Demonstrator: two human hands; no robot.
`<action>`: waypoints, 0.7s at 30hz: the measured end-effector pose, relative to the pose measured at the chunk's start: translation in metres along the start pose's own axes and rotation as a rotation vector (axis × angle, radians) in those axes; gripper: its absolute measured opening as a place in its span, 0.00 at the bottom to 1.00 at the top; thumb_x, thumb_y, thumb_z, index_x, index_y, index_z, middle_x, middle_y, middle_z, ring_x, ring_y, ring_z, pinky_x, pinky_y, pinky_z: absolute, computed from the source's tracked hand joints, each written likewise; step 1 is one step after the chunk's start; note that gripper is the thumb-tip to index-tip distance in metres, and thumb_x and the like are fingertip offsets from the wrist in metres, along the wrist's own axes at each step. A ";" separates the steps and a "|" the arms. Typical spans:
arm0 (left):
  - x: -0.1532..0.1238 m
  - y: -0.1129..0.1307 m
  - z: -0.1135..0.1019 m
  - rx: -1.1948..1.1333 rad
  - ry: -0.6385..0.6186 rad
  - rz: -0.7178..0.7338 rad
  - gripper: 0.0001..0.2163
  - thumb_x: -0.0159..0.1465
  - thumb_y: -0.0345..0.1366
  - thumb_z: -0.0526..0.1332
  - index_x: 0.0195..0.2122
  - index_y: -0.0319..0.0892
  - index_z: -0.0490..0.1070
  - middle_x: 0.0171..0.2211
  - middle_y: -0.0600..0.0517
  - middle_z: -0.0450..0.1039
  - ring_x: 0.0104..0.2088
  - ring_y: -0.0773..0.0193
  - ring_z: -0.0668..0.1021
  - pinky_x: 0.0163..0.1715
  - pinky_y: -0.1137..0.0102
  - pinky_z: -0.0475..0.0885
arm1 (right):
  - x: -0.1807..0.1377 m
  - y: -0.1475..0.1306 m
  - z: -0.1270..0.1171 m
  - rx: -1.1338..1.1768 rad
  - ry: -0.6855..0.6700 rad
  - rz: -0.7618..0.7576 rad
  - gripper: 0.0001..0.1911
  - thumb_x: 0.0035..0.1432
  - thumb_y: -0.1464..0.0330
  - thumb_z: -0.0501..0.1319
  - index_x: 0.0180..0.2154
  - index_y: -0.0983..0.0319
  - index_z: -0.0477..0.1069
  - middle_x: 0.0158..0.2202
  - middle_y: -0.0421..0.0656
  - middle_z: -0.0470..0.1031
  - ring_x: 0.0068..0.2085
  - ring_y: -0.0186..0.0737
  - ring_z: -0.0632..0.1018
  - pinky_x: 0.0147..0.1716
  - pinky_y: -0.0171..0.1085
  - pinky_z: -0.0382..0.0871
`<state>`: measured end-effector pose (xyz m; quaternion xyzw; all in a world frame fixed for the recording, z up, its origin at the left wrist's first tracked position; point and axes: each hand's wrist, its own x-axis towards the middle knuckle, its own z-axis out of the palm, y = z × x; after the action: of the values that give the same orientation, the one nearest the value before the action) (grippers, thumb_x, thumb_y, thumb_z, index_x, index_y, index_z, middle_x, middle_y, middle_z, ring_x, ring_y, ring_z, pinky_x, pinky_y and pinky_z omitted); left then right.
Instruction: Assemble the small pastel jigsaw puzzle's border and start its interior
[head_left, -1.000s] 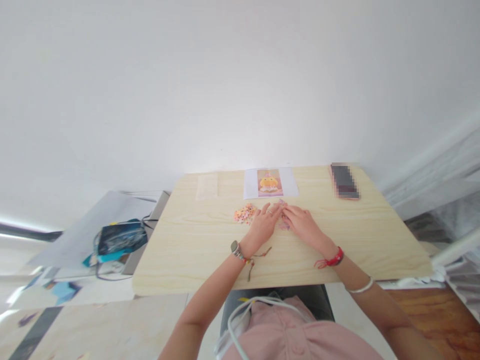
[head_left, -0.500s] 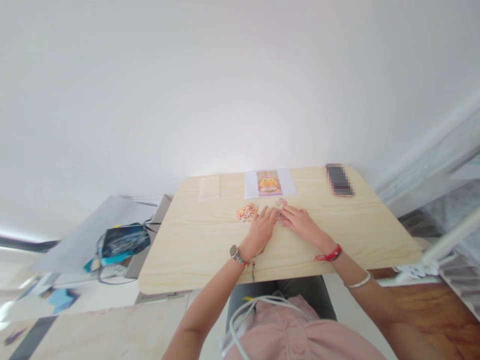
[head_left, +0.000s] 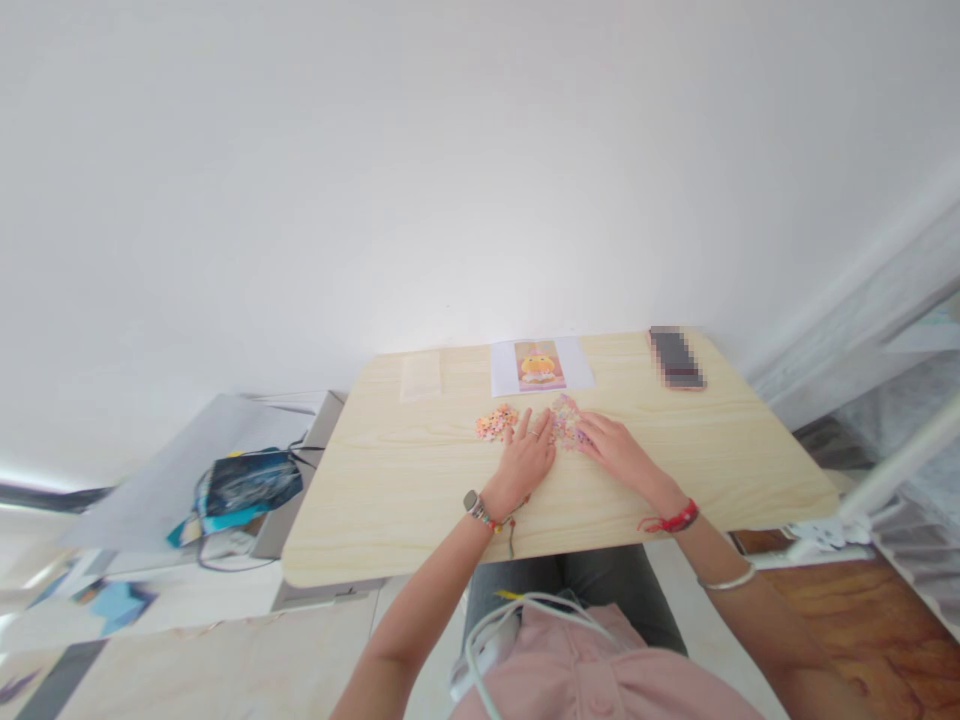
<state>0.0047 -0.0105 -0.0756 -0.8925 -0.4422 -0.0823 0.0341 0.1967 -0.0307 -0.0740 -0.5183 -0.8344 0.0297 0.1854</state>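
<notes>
Small jigsaw puzzle pieces lie in two groups on the light wooden table (head_left: 397,490). An orange-toned pile of puzzle pieces (head_left: 495,423) is on the left, and a pink and purple pile of puzzle pieces (head_left: 566,418) on the right. My left hand (head_left: 527,455) rests between them, fingers spread, its tips at the inner edges of both piles. At the right edge of the pink pile, my right hand (head_left: 611,445) touches pieces with its fingers stretched out. Beyond the piles lies a white sheet with a printed pumpkin picture (head_left: 540,366).
A phone (head_left: 676,358), blurred out, lies at the table's back right. Toward the back left is a flat translucent bag (head_left: 421,376). Left of the table, a dark blue bag (head_left: 251,485) sits among other items. A white cable (head_left: 480,640) crosses my lap.
My right hand has slid a little to the right, uncovering more of the pink and purple pieces. The left hand has stayed almost in place.
</notes>
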 end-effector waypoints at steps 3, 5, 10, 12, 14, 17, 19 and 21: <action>-0.002 0.005 -0.002 0.000 0.032 -0.047 0.21 0.64 0.37 0.42 0.60 0.45 0.49 0.60 0.49 0.50 0.60 0.52 0.52 0.50 0.48 0.58 | -0.008 -0.001 -0.002 -0.001 -0.005 -0.054 0.15 0.59 0.66 0.50 0.47 0.62 0.65 0.50 0.50 0.66 0.52 0.46 0.66 0.49 0.46 0.63; -0.004 0.008 -0.003 0.005 0.033 -0.077 0.21 0.64 0.36 0.42 0.59 0.45 0.51 0.60 0.49 0.51 0.59 0.54 0.54 0.51 0.49 0.58 | -0.009 -0.002 0.000 0.002 0.000 -0.064 0.16 0.59 0.67 0.50 0.48 0.62 0.64 0.49 0.50 0.66 0.51 0.45 0.67 0.48 0.46 0.64; -0.007 0.015 -0.001 0.010 -0.013 -0.046 0.21 0.64 0.35 0.41 0.59 0.44 0.51 0.60 0.48 0.50 0.59 0.57 0.55 0.50 0.49 0.59 | -0.002 0.000 0.006 -0.002 0.034 -0.065 0.18 0.58 0.66 0.52 0.49 0.64 0.63 0.50 0.52 0.65 0.52 0.47 0.66 0.50 0.47 0.63; -0.008 0.017 0.000 0.008 -0.032 -0.036 0.22 0.64 0.35 0.42 0.60 0.43 0.47 0.61 0.48 0.47 0.60 0.56 0.53 0.50 0.49 0.59 | 0.000 0.000 0.007 -0.006 0.051 -0.062 0.19 0.57 0.65 0.53 0.50 0.65 0.62 0.51 0.52 0.64 0.52 0.48 0.65 0.50 0.48 0.62; -0.009 0.018 -0.001 0.009 -0.046 -0.045 0.23 0.64 0.35 0.43 0.61 0.44 0.45 0.62 0.48 0.44 0.60 0.55 0.51 0.50 0.48 0.58 | 0.000 0.000 0.007 -0.016 0.069 -0.058 0.21 0.57 0.64 0.53 0.51 0.65 0.61 0.52 0.53 0.62 0.53 0.49 0.64 0.51 0.49 0.61; -0.011 0.019 -0.003 0.017 -0.051 -0.089 0.22 0.64 0.36 0.43 0.60 0.44 0.47 0.62 0.48 0.43 0.61 0.54 0.49 0.51 0.47 0.57 | -0.002 -0.001 0.007 -0.031 0.086 -0.041 0.22 0.57 0.64 0.52 0.52 0.66 0.60 0.53 0.54 0.62 0.54 0.49 0.63 0.52 0.49 0.60; -0.013 0.019 -0.003 0.024 -0.054 -0.109 0.21 0.64 0.38 0.43 0.59 0.44 0.50 0.62 0.48 0.45 0.61 0.54 0.51 0.52 0.47 0.56 | -0.004 -0.001 0.007 -0.026 0.070 -0.041 0.20 0.58 0.64 0.51 0.51 0.66 0.61 0.52 0.53 0.63 0.53 0.49 0.64 0.52 0.49 0.59; -0.014 0.020 -0.004 0.026 -0.056 -0.110 0.21 0.64 0.39 0.43 0.58 0.45 0.52 0.61 0.47 0.48 0.60 0.54 0.53 0.52 0.48 0.56 | -0.005 -0.001 0.007 -0.018 0.043 -0.045 0.20 0.59 0.65 0.51 0.51 0.65 0.62 0.52 0.53 0.64 0.53 0.48 0.64 0.52 0.50 0.59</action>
<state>0.0111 -0.0343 -0.0739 -0.8683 -0.4923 -0.0533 0.0290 0.1953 -0.0342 -0.0816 -0.5018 -0.8417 0.0066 0.1993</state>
